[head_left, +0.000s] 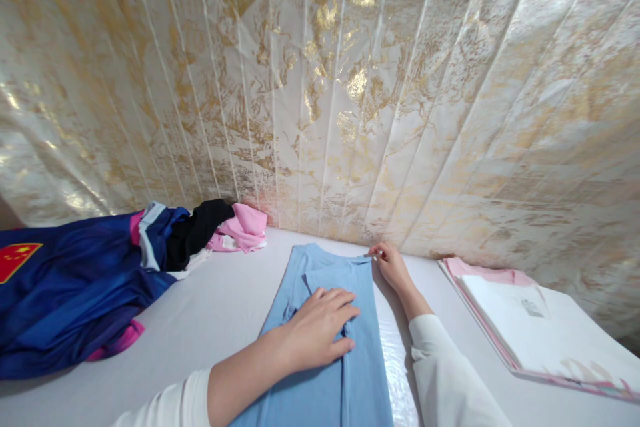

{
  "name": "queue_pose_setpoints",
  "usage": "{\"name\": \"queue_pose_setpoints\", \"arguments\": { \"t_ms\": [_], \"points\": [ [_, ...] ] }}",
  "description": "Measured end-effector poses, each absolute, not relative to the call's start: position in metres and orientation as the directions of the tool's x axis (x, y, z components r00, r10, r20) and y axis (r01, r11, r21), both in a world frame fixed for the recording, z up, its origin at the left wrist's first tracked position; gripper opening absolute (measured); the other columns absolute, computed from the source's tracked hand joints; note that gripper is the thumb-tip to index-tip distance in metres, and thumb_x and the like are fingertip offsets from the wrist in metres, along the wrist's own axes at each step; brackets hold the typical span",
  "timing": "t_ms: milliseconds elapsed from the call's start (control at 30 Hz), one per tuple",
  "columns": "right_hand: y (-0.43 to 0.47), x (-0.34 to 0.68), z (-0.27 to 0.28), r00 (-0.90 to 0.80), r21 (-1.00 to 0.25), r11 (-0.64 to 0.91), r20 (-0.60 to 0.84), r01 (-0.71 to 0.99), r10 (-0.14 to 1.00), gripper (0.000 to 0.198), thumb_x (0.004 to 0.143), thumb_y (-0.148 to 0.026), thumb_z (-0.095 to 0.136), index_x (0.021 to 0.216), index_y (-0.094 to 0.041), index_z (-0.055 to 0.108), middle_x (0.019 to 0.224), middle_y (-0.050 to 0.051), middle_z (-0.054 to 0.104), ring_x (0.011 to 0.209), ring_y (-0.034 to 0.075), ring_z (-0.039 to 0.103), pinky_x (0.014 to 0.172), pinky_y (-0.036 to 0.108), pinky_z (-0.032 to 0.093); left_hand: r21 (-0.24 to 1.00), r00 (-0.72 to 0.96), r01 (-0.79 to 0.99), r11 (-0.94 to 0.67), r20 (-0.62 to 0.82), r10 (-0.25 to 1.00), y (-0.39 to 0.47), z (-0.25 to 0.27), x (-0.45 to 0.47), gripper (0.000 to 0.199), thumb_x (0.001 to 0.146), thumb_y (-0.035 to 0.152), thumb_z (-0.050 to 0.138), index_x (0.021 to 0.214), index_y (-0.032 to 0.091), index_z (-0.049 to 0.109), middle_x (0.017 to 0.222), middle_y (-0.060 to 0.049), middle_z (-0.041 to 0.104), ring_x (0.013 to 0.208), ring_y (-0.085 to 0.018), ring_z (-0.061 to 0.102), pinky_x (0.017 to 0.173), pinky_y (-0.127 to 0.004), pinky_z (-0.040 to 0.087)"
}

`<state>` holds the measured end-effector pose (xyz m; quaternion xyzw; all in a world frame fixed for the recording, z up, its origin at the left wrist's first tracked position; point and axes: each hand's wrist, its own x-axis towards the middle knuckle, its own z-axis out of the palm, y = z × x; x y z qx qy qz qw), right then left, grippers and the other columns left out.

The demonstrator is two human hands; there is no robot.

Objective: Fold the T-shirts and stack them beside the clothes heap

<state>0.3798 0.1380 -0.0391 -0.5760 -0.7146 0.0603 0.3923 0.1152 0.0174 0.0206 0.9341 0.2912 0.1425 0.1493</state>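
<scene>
From where I stand, the blue shirt (369, 353) at six o'clock looks light, soft and floppy, best held by its edges; the left hand (320, 328) lies flat on it, fingers loosely spread, the right hand (393, 268) pinching its one-o'clock corner.

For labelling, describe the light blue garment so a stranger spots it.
Below the patterned backdrop lies a white sheet. At its centre, under the left hand, is the garment: plain light blue, unlike the mixed pile left and pale stack right.
</scene>
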Motion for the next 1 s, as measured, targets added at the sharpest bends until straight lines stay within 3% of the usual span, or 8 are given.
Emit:
{"name": "queue_pose_setpoints", "arguments": {
  "t_ms": [233,400,633,800,1000],
  "points": [
    [0.132,0.375,-0.035,-0.083,-0.49,0.354,0.49,0.796,0.868,0.019,0.069,-0.017,0.049,0.081,-0.02,0.064,0.079,0.002,0.057,0.075,0.019,0.05,0.076,0.033,0.041,0.372,0.811,0.506,-0.779,0.104,0.576,0.017,0.014,0.115,0.057,0.086,0.043,0.063,0.135,0.019,0.047,0.15,-0.015,0.036,0.14,-0.03,0.029,0.109,-0.053,0.026],
    [0.131,0.372,-0.033,-0.131,-0.455,0.383,0.492,0.804,0.861,0.02,0.078,-0.021,0.047,0.08,-0.021,0.067,0.077,0.003,0.056,0.076,0.021,0.051,0.076,0.034,0.041,0.358,0.816,0.504,-0.786,0.101,0.569,0.018,0.016,0.116,0.059,0.085,0.044,0.063,0.136,0.018,0.046,0.15,-0.016,0.036,0.139,-0.031,0.03,0.109,-0.055,0.026],
    [0.132,0.378,-0.022,-0.182,-0.396,0.438,0.539,0.807,0.822,0.016,0.079,-0.016,0.048,0.08,-0.023,0.063,0.087,0.005,0.054,0.089,0.022,0.051,0.082,0.034,0.04,0.35,0.816,0.513,-0.784,0.086,0.572,0.017,0.016,0.115,0.062,0.085,0.045,0.063,0.138,0.019,0.044,0.151,-0.015,0.034,0.14,-0.032,0.028,0.109,-0.055,0.027],
    [0.131,0.385,-0.023,-0.171,-0.39,0.435,0.553,0.812,0.815,0.022,0.072,-0.007,0.043,0.071,-0.022,0.058,0.083,0.004,0.052,0.087,0.022,0.051,0.081,0.034,0.04,0.356,0.815,0.516,-0.779,0.076,0.575,0.017,0.016,0.114,0.062,0.086,0.046,0.061,0.14,0.019,0.043,0.152,-0.014,0.032,0.141,-0.03,0.026,0.11,-0.055,0.025],
    [0.13,0.38,-0.032,-0.192,-0.415,0.446,0.524,0.793,0.83,0.027,0.065,-0.008,0.046,0.084,-0.022,0.058,0.087,0.003,0.055,0.086,0.02,0.051,0.08,0.033,0.042,0.36,0.808,0.526,-0.771,0.071,0.584,0.017,0.013,0.116,0.07,0.087,0.049,0.059,0.144,0.016,0.036,0.154,-0.016,0.025,0.143,-0.028,0.023,0.111,-0.052,0.023]
  ]
}}
